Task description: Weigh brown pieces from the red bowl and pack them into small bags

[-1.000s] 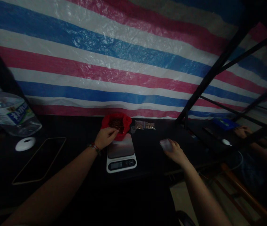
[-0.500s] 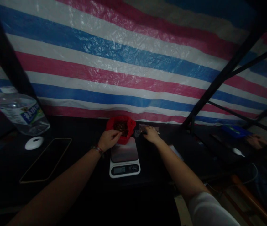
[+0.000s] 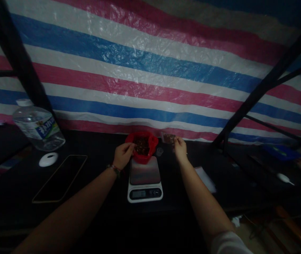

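- Change: right hand has let go of the pale flat plastic bag, which lies on the desk just right of the forearm; so that bag is unheld and the hand is occupied elsewhere.
- Right hand now at the right end of a clear sachet of brown bits, far side; thumb and fingers pinched on its edge. Raised or resting: unclear.
- Left hand unmoved at the left rim of the red bag: fingertips nearly together. On rim or contents, I cannot tell.
- Red bag sits at the far edge of the kitchen scale; display unreadable.
- Small clear cup between red bag and right hand.
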Tool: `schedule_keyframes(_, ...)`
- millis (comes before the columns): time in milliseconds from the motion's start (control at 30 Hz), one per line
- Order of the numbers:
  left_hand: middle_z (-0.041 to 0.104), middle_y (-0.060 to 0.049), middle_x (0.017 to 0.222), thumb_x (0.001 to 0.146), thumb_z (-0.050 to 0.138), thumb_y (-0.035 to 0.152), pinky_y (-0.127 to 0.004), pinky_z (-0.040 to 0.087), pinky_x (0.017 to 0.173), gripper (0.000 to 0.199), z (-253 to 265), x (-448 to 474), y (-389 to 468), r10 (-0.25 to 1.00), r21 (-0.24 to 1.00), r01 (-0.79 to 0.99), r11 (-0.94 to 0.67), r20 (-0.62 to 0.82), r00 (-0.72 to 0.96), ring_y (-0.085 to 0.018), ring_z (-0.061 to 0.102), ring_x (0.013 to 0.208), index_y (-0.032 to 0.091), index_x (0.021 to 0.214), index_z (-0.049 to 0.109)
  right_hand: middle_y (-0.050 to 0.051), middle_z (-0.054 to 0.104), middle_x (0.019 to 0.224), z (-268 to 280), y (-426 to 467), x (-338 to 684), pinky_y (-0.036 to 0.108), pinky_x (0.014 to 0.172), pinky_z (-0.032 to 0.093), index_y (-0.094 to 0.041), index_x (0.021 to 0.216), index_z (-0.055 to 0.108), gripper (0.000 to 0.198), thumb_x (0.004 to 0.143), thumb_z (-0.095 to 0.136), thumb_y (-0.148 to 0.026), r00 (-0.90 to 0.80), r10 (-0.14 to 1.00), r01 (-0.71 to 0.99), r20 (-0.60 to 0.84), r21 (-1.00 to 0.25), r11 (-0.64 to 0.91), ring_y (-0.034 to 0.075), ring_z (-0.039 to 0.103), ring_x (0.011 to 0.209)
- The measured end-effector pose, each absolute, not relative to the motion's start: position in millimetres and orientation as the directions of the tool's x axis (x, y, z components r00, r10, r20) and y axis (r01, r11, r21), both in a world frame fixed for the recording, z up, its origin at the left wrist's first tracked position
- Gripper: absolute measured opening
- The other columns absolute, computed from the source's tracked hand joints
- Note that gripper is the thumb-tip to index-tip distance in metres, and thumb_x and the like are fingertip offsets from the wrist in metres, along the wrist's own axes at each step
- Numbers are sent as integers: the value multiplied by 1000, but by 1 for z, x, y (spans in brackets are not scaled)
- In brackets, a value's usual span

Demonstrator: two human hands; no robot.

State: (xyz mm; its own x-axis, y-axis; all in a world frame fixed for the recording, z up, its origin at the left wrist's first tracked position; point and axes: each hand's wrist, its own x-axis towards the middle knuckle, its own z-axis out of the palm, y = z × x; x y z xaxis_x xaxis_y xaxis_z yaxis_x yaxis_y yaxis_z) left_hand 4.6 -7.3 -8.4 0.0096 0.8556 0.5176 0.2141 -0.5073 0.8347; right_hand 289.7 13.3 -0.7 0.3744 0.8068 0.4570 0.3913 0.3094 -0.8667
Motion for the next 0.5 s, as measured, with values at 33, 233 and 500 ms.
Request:
schedule_keyframes(33, 64, -2, 64, 84, 52, 40, -21, 45, 52, 32, -8, 6, -7, 872, 861, 148, -486, 489, 20, -11, 55, 51, 13, 91, 68, 1, 61, 73, 4, 10, 278, 24, 49, 42, -18, 82, 59, 30, 80, 48, -47, 378, 835, 232, 400, -914, 333, 13, 52, 56)
schedule_keyframes(233, 67, -3, 72, 76, 63, 47, -20, 45, 46, 43, -11, 15, -9, 908, 927, -85, -365, 375, 190, -9, 55, 47, 13, 103, 60, -2, 58, 65, 17, -3, 204, 19, 40, 39, -19, 79, 60, 27, 72, 60, -44, 23, 987, -149, 161, -975, 162, 10, 50, 48)
schedule_keyframes(500, 63, 0, 61, 78, 61, 44, -19, 43, 43, 30, -4, 14, -6, 945, 945, -30, -327, 327, 13, -10, 54, 44, 14, 80, 57, 6, 65, 93, 9, -15, 201, 31, 77, 49, -19, 98, 64, 24, 82, 50, -31, 265, 786, 418, 558, -801, 428, 17, 58, 84)
